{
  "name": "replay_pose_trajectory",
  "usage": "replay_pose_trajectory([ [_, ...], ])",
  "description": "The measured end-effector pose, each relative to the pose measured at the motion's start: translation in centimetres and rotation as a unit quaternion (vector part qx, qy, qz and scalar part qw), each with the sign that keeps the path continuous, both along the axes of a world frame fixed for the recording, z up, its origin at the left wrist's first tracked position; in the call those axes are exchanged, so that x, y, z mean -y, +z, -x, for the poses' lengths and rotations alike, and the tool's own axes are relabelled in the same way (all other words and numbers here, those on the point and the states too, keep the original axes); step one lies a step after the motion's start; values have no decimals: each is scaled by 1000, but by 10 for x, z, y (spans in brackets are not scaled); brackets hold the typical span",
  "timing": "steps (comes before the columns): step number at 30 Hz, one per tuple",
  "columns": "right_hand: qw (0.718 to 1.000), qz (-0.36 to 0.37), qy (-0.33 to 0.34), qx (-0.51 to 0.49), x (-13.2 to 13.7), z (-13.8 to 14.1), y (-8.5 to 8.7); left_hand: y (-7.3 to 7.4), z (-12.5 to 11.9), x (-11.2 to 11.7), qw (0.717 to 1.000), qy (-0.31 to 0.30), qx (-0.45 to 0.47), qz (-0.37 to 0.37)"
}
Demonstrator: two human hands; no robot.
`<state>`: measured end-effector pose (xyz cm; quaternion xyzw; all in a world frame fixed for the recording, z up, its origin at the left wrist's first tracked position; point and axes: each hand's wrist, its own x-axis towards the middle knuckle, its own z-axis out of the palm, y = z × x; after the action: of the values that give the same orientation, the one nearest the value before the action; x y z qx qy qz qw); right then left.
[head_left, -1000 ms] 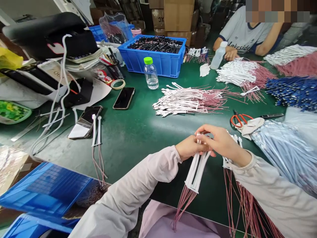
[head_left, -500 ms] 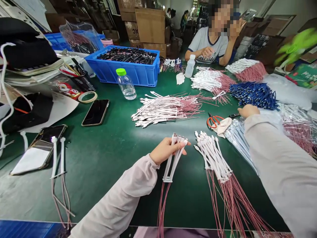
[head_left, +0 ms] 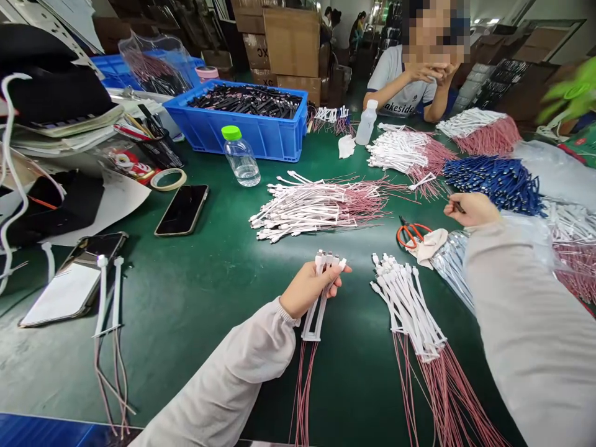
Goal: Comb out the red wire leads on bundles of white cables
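Observation:
My left hand (head_left: 313,287) is closed around a small bunch of white cables (head_left: 311,328) with USB-type plugs at the top. Their pink wires hang down towards the table's near edge. Further out on the right, my right hand (head_left: 472,210) pinches a slim dark tool (head_left: 457,207) with a thin tip, like tweezers. Below that hand, orange-handled scissors (head_left: 410,236) lie beside a pale cloth-like scrap (head_left: 431,247). Between my arms a fanned bundle of white cables (head_left: 410,304) rests on the green table (head_left: 233,279).
Mid-table lies a larger cable pile (head_left: 307,208), with blue cables (head_left: 493,180) to the right. A blue bin (head_left: 242,139), a bottle with a green cap (head_left: 242,164) and a phone (head_left: 181,211) are on the left. Across the table sits a person (head_left: 400,81).
My right hand has picked up the slim dark tool from beside the scissors and raised it slightly. My left hand has shifted a little left with its cables. The person opposite has brought both hands together.

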<state>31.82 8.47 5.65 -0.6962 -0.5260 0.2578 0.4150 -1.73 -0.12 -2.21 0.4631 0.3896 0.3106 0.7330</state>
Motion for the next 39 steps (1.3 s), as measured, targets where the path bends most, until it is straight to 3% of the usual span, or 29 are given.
replay_pose_trajectory([
  [3, 992, 47, 36, -112, 36, 25, 6, 1, -1, 1, 1000, -4, -20, 0],
  [6, 974, 70, 89, -195, 81, 60, 0, 2, -3, 2, 999, -7, -37, -2],
  [10, 893, 140, 197, -381, 127, 98, -26, 3, -5, 3, 999, -10, -47, -11],
  [15, 823, 223, 277, -443, 148, 124, -49, 5, -3, 4, 997, -10, -67, -46],
  [25, 782, 266, 178, -535, 152, 138, -58, 6, -4, 6, 990, -5, -101, -98],
  [30, 804, 247, 204, -500, 153, 138, -57, 6, -3, 7, 980, -12, -138, -143],
  [39, 807, 265, 202, -488, 157, 139, -57, 8, -6, 12, 954, 12, -194, -229],
])
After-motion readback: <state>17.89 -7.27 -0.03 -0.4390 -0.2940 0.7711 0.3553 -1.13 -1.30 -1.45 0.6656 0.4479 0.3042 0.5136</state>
